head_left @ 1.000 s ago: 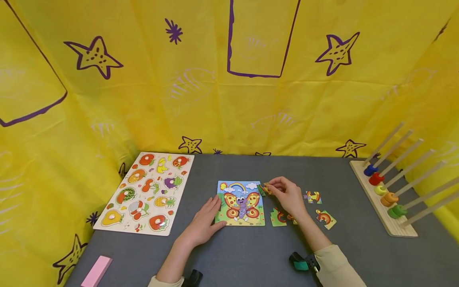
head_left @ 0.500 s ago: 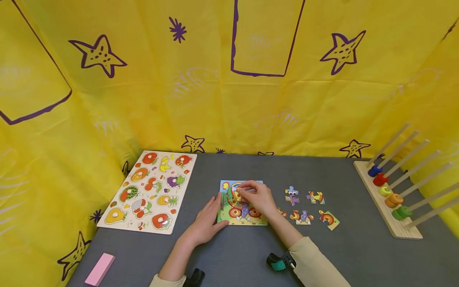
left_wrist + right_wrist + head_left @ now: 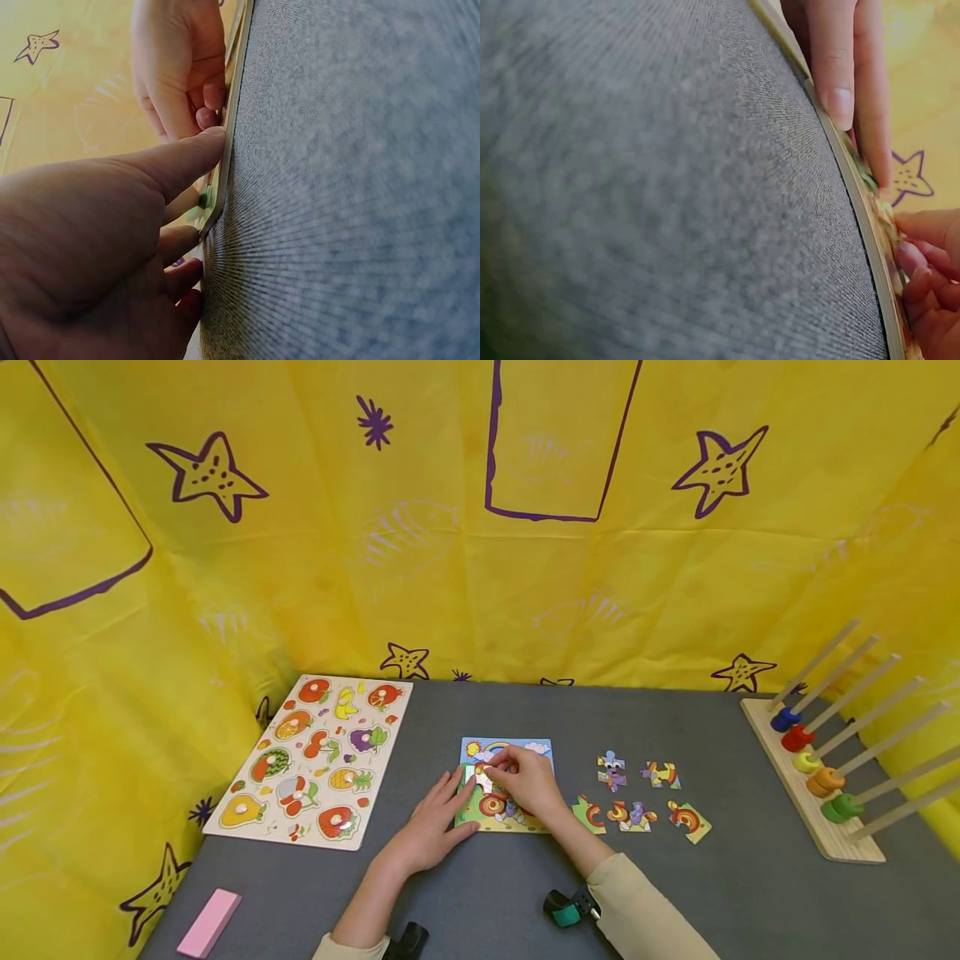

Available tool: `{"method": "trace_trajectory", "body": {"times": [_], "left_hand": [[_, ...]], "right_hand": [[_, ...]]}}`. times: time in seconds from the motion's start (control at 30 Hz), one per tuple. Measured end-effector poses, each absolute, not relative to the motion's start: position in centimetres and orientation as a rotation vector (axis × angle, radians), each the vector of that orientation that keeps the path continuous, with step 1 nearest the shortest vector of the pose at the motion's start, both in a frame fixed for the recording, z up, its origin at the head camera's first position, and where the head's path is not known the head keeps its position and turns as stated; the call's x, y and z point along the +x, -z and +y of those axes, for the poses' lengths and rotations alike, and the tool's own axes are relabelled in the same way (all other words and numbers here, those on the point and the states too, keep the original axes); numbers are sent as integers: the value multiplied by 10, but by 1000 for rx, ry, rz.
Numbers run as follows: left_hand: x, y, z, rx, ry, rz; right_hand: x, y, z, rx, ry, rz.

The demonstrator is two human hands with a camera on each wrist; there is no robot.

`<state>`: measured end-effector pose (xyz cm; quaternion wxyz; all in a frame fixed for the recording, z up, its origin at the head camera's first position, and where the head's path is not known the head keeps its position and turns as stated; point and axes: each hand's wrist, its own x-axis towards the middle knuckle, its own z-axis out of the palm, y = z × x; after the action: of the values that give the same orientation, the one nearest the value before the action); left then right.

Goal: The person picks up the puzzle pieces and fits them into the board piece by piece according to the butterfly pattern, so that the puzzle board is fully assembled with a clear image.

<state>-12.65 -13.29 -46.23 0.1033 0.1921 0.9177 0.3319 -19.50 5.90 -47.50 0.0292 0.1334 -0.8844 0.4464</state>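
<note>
A square butterfly puzzle board (image 3: 471,817) lies on the grey table. My left hand (image 3: 429,828) rests at its left side with fingers extended, the fingertips on its left edge and the thumb by its lower left corner. My right hand (image 3: 531,783) pinches a puzzle piece (image 3: 475,774) over the upper left part of the picture, close to the left fingertips. The right hand hides much of the butterfly. In the left wrist view the left thumb (image 3: 199,154) touches the board's near edge. The right wrist view has the right fingertips (image 3: 909,255) low over the board.
Several loose puzzle pieces (image 3: 634,816) lie right of the board. A fruit peg puzzle (image 3: 352,793) sits at the left, with a pink block (image 3: 210,922) nearer. A wooden rack (image 3: 847,839) with upright rods and coloured rings stands at the right. A yellow curtain (image 3: 450,593) hangs behind.
The right hand has carried the puzzle piece left from beside the board onto its upper left part and lowered it. The left hand has stayed at the board's edge.
</note>
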Motion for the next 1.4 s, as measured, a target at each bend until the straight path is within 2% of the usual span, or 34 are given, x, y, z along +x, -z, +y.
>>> {"method": "trace_trajectory", "body": {"times": [0.8,1.17,1.4], "left_hand": [[-127,461,-131,577,-869,2813],[-126,460,-127,585,-851,2864],[-129,460,-128,719,-929,2798]], "right_hand": [[-198,477,56,486,-1270,-2711],[-198,481,71,719,-1239,-2713],[-195,478,71,702,-1260,-2765]]}}
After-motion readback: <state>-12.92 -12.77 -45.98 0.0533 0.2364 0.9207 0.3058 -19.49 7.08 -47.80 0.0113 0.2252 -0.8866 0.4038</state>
